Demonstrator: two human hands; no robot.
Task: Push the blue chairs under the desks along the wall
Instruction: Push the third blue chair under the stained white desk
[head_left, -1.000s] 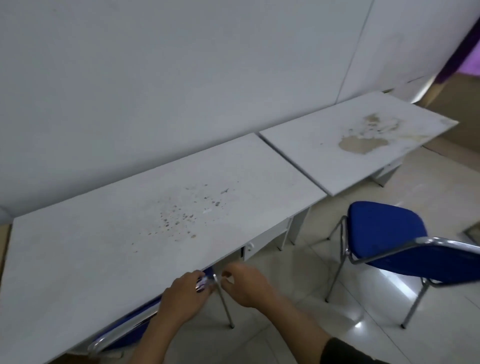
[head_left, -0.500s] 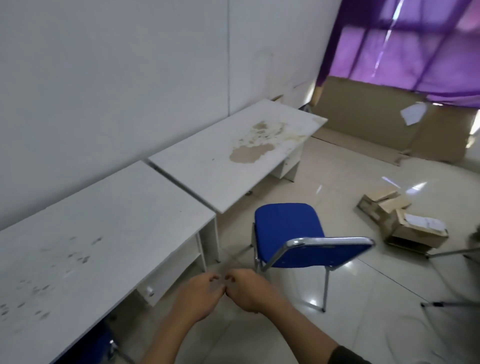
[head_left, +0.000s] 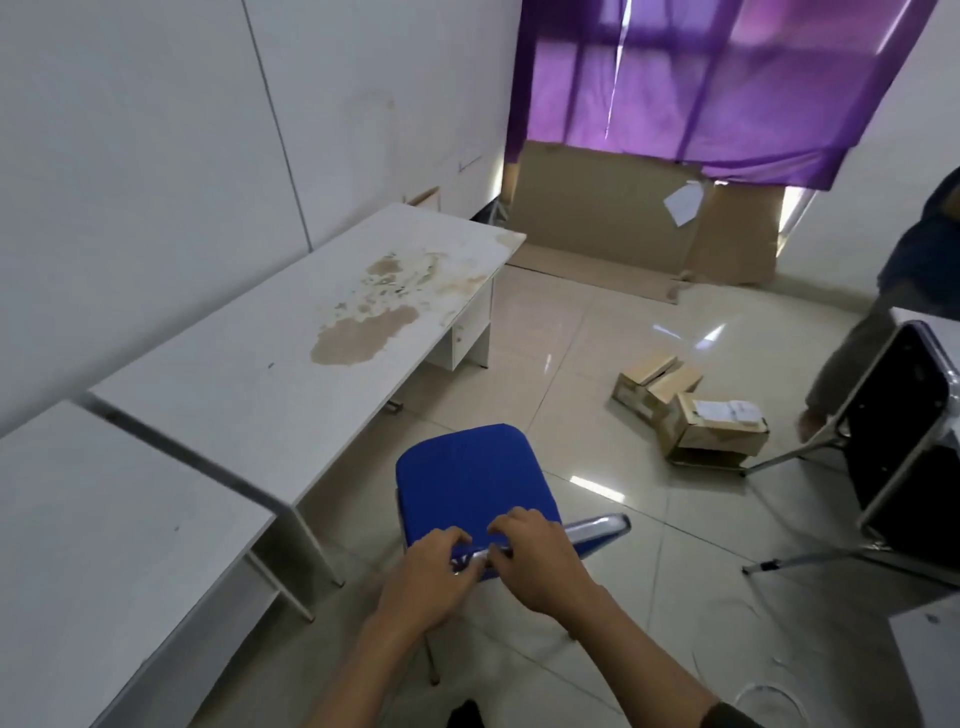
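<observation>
both sets of fingers (head_left: 451, 538) are curled over the chrome top rail (head_left: 597, 526) of the blue chair's backrest, clamped on it side by side. the left hand (head_left: 423, 577) grips the rail's left end, the right hand (head_left: 535, 564) just beside it, thumbs nearly touching; the rest of the rail sticks out bare to the right of the right hand. the blue chair (head_left: 470, 475) stands on the pale tiled floor (head_left: 571, 343), out in the open, its seat pointing away from the person and lying just off the front edge of the stained desk (head_left: 291, 364), not under it. that desk sits against the white wall (head_left: 156, 156), end to end with a nearer desk (head_left: 93, 530) on the left. further out, small cardboard boxes (head_left: 691, 415) lie on the floor, flat cardboard (head_left: 613, 218) leans below a purple curtain (head_left: 701, 78), and a dark chair (head_left: 904, 431) stands at the right edge, where another person's leg (head_left: 852, 358) shows.
</observation>
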